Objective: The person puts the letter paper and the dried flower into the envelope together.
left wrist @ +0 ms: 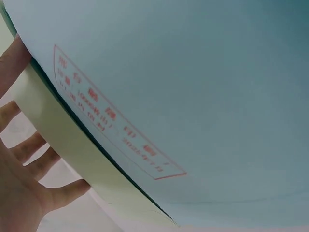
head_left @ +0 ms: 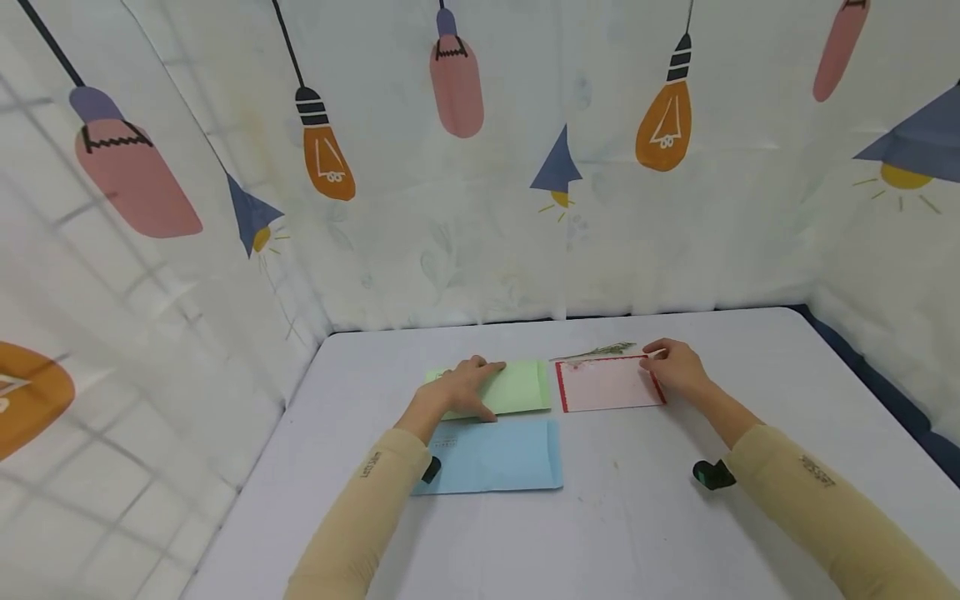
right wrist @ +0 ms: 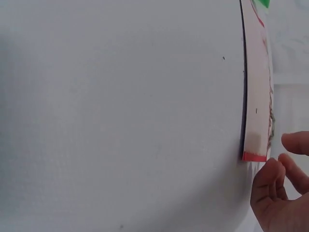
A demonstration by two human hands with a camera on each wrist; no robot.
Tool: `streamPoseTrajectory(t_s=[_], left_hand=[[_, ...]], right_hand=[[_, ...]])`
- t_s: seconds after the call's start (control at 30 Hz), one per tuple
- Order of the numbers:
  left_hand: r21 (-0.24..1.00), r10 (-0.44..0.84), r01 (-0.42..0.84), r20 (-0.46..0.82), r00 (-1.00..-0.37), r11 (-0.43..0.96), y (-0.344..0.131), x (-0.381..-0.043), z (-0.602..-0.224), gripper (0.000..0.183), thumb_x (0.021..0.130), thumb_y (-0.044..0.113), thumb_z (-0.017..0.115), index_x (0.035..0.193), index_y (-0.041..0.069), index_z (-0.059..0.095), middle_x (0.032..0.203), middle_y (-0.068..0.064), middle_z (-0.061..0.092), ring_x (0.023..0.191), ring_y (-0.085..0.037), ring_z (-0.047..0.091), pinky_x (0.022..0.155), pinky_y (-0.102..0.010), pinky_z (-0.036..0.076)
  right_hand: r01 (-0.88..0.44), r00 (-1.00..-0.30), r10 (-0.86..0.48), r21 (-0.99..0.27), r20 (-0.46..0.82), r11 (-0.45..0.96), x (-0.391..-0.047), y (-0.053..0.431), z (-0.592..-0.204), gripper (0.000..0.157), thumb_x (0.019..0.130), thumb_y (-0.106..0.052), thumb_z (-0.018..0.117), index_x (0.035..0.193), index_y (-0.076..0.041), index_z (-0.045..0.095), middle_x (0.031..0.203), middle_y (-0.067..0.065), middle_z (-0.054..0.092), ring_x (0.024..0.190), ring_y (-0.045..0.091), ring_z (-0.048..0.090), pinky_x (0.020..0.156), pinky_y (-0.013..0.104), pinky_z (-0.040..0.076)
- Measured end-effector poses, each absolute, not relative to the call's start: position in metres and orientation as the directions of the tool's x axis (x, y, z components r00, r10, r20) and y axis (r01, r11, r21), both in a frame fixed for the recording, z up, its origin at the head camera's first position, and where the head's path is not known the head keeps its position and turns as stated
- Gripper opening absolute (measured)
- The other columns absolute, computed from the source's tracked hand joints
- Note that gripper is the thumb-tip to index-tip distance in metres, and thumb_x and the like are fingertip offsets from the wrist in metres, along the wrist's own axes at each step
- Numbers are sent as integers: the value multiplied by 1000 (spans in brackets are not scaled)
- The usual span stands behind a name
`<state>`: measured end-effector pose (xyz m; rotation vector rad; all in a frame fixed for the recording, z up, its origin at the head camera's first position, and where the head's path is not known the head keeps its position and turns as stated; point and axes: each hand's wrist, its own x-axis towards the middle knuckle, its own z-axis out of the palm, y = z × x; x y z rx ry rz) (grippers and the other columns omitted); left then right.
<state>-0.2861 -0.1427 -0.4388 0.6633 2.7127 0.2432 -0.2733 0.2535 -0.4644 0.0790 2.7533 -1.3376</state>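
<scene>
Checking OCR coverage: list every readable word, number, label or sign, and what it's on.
Blue envelope: red boxed print, too blurred to quote reliably.
Left sleeve: dark lettering, too small to read.
Right sleeve: dark lettering, too small to read.
No text reads clearly.

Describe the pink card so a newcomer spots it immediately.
On the white table, find the right hand. At that hand lies the pink card, right of the green envelope; its red edging sets it apart from that and the blue envelope.

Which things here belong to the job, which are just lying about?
Likely job:
green envelope, left hand on it
red-edged pink card, right hand at its edge
blue envelope, beside the green one

Likely lying about:
sprig behind card
</scene>
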Motion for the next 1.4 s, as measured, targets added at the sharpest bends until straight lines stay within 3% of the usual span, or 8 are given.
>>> streamPoseTrajectory(t_s=[0.27, 0.43, 0.77, 1.1, 1.4], left_hand=[[195, 459, 417, -302, -836, 888, -142, -288, -439, 100, 82, 47, 87, 163, 26, 31, 154, -10, 38, 139, -30, 39, 107, -54, 39], [189, 452, 411, -308, -837, 892, -142, -289, -440, 100, 83, 48, 86, 164, 27, 29, 156, -10, 36, 140, -30, 39, 107, -53, 39], [225, 467, 414, -297, -833, 882, -140, -289, -441, 101, 82, 46, 87, 163, 25, 31, 154, -11, 38, 139, -30, 39, 109, -55, 38], [220, 447, 394, -314, -838, 892, -140, -287, -438, 100, 83, 46, 86, 163, 26, 30, 156, -11, 36, 140, -31, 38, 107, -55, 40], [223, 461, 408, -307, -832, 885, -139, -286, -436, 100, 83, 45, 86, 163, 25, 30, 154, -12, 37, 139, -32, 39, 107, -55, 39]], right_hand=[[76, -988, -30, -649, -151, 757, -283, 258, -465, 58, 98, -20, 62, 143, 12, 44, 132, 37, 51, 104, 41, 59, 89, 49, 52], [16, -985, -94, -621, -143, 784, -289, 263, -469, 55, 96, -18, 65, 139, 11, 49, 129, 38, 53, 115, 48, 53, 95, 58, 47], [-39, -988, -123, -616, -94, 787, -291, 268, -474, 45, 93, -17, 69, 130, 7, 58, 118, 33, 58, 105, 44, 55, 87, 54, 49], [0, -997, -55, -670, -62, 742, -286, 264, -477, 43, 93, -14, 72, 123, 9, 52, 115, 31, 57, 100, 43, 56, 86, 53, 49], [3, -997, -54, -697, -60, 717, -280, 264, -471, 37, 91, -9, 71, 116, 10, 51, 105, 25, 60, 92, 35, 58, 75, 40, 49]])
